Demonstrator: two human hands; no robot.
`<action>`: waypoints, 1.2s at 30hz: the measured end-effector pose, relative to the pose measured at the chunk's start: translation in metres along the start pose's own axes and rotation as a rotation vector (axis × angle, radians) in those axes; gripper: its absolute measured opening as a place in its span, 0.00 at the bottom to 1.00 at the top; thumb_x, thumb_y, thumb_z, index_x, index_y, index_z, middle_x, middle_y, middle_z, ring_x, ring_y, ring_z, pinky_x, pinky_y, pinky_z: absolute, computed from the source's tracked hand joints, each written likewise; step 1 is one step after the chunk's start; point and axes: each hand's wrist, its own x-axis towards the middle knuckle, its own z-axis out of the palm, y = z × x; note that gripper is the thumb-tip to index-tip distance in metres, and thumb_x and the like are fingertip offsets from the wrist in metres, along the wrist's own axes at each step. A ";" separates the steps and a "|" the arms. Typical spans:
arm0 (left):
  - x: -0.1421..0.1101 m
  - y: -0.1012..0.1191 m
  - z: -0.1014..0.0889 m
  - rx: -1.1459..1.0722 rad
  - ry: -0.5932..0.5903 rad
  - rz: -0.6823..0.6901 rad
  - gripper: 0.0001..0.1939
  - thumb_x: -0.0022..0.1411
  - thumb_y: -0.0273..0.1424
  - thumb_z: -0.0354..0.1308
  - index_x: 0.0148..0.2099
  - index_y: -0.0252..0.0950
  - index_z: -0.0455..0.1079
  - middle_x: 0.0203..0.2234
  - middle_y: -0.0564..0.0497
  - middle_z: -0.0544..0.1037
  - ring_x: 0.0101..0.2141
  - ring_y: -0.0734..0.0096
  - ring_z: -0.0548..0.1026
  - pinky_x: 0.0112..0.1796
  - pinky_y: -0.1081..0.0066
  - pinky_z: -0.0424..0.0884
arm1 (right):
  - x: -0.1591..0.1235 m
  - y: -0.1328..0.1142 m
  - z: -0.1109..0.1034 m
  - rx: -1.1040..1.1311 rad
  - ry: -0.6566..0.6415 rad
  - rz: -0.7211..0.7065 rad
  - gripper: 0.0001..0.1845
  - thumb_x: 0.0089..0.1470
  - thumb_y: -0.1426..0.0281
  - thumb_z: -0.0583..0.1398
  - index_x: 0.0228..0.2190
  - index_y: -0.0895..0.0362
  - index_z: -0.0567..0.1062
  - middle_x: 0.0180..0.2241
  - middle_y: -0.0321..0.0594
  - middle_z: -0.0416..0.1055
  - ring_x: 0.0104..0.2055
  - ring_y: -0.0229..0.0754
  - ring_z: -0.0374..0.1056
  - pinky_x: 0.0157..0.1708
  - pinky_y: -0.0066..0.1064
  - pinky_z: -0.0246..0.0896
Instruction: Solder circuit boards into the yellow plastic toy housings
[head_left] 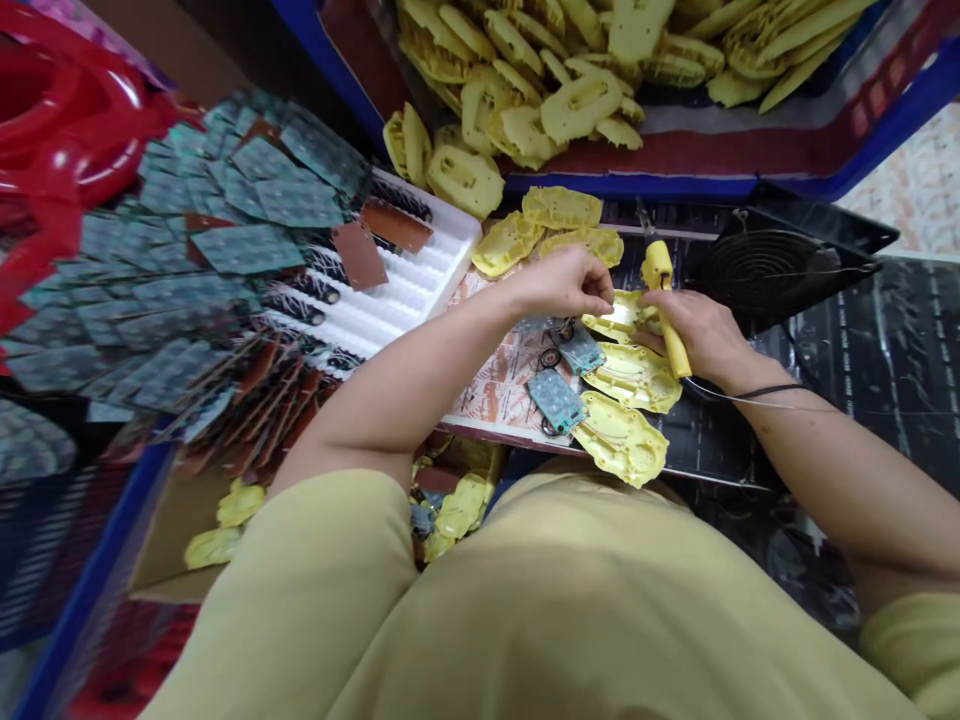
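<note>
My left hand (564, 283) pinches the edge of a yellow plastic shell (619, 318) lying on the work surface. My right hand (701, 330) grips a yellow-handled soldering iron (664, 300), its tip pointing up and away, right beside that shell. Two more yellow shells (634, 375) (621, 438) lie in a row toward me. Small green circuit boards (556, 398) (582, 351) with wires sit just left of these shells.
A blue crate (757, 160) of several yellow shells stands at the back. A heap of green circuit boards (225, 240) and a white ribbed tray (405, 285) are on the left. A black fan (765, 262) sits at right. A red plastic object (60, 120) is far left.
</note>
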 end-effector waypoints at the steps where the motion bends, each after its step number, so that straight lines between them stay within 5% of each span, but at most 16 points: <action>1: 0.003 0.002 0.007 0.043 -0.007 0.004 0.03 0.59 0.22 0.70 0.36 0.33 0.84 0.27 0.52 0.82 0.32 0.71 0.79 0.40 0.69 0.71 | -0.007 -0.002 -0.004 -0.021 0.004 0.000 0.18 0.70 0.56 0.65 0.55 0.52 0.78 0.47 0.48 0.86 0.47 0.55 0.82 0.52 0.46 0.79; 5: 0.009 0.004 0.030 0.177 -0.021 0.042 0.06 0.61 0.24 0.67 0.39 0.35 0.85 0.32 0.51 0.86 0.38 0.67 0.82 0.46 0.67 0.74 | -0.034 -0.024 -0.030 -0.026 0.193 -0.047 0.14 0.72 0.58 0.66 0.53 0.51 0.80 0.47 0.45 0.86 0.47 0.53 0.84 0.58 0.48 0.79; 8: 0.011 0.000 0.043 0.244 -0.018 0.064 0.08 0.62 0.24 0.66 0.41 0.36 0.86 0.35 0.49 0.87 0.42 0.63 0.83 0.50 0.65 0.76 | -0.057 -0.045 -0.059 0.015 0.387 -0.114 0.09 0.71 0.63 0.69 0.51 0.48 0.81 0.40 0.36 0.87 0.35 0.43 0.83 0.41 0.33 0.80; 10: 0.011 -0.002 0.048 0.273 0.001 0.073 0.09 0.62 0.24 0.65 0.42 0.36 0.86 0.38 0.48 0.87 0.44 0.61 0.83 0.53 0.63 0.77 | -0.074 -0.055 -0.077 -0.007 0.435 -0.123 0.15 0.72 0.61 0.68 0.57 0.45 0.81 0.34 0.32 0.85 0.29 0.41 0.81 0.32 0.30 0.76; 13: 0.011 -0.002 0.053 0.300 0.042 0.082 0.11 0.62 0.23 0.63 0.42 0.37 0.86 0.43 0.45 0.88 0.46 0.58 0.84 0.55 0.60 0.77 | -0.098 -0.062 -0.091 -0.134 0.549 -0.050 0.33 0.75 0.46 0.60 0.72 0.43 0.72 0.34 0.38 0.85 0.30 0.47 0.82 0.26 0.35 0.74; 16: 0.010 0.001 0.057 0.320 0.049 0.081 0.12 0.62 0.23 0.61 0.42 0.37 0.85 0.43 0.46 0.87 0.46 0.58 0.83 0.53 0.61 0.78 | -0.115 -0.064 -0.086 -0.171 0.649 0.036 0.29 0.73 0.51 0.64 0.71 0.40 0.75 0.38 0.41 0.86 0.33 0.50 0.83 0.28 0.39 0.76; 20: 0.011 0.006 0.057 0.352 0.028 0.057 0.12 0.61 0.22 0.60 0.39 0.36 0.85 0.41 0.44 0.87 0.45 0.56 0.83 0.51 0.60 0.77 | -0.123 -0.070 -0.066 0.055 0.592 0.078 0.32 0.64 0.67 0.73 0.67 0.40 0.78 0.41 0.37 0.87 0.32 0.47 0.83 0.29 0.36 0.80; 25: 0.012 0.010 0.054 0.364 0.007 0.036 0.11 0.58 0.20 0.61 0.37 0.35 0.84 0.40 0.42 0.87 0.45 0.53 0.83 0.52 0.58 0.76 | -0.121 -0.070 -0.050 0.195 0.578 0.060 0.13 0.59 0.70 0.76 0.43 0.45 0.84 0.36 0.35 0.86 0.29 0.47 0.82 0.26 0.36 0.81; 28: 0.013 0.009 0.055 0.384 0.011 0.059 0.12 0.58 0.20 0.60 0.37 0.35 0.84 0.39 0.44 0.86 0.44 0.55 0.83 0.53 0.58 0.76 | -0.116 -0.067 -0.048 0.239 0.574 0.061 0.10 0.57 0.69 0.78 0.35 0.45 0.83 0.32 0.32 0.85 0.28 0.46 0.82 0.25 0.36 0.81; 32: 0.014 0.009 0.056 0.417 0.012 0.069 0.13 0.58 0.21 0.59 0.39 0.35 0.85 0.40 0.44 0.87 0.45 0.55 0.83 0.53 0.59 0.76 | -0.111 -0.062 -0.049 0.183 0.520 0.074 0.09 0.58 0.63 0.78 0.33 0.45 0.84 0.30 0.32 0.84 0.28 0.48 0.82 0.24 0.37 0.81; 36: 0.014 0.012 0.056 0.450 0.000 0.045 0.14 0.58 0.22 0.59 0.40 0.35 0.86 0.41 0.42 0.87 0.46 0.52 0.83 0.52 0.58 0.77 | -0.111 -0.062 -0.054 0.188 0.521 -0.022 0.11 0.57 0.69 0.78 0.37 0.43 0.84 0.32 0.30 0.85 0.29 0.47 0.83 0.24 0.35 0.81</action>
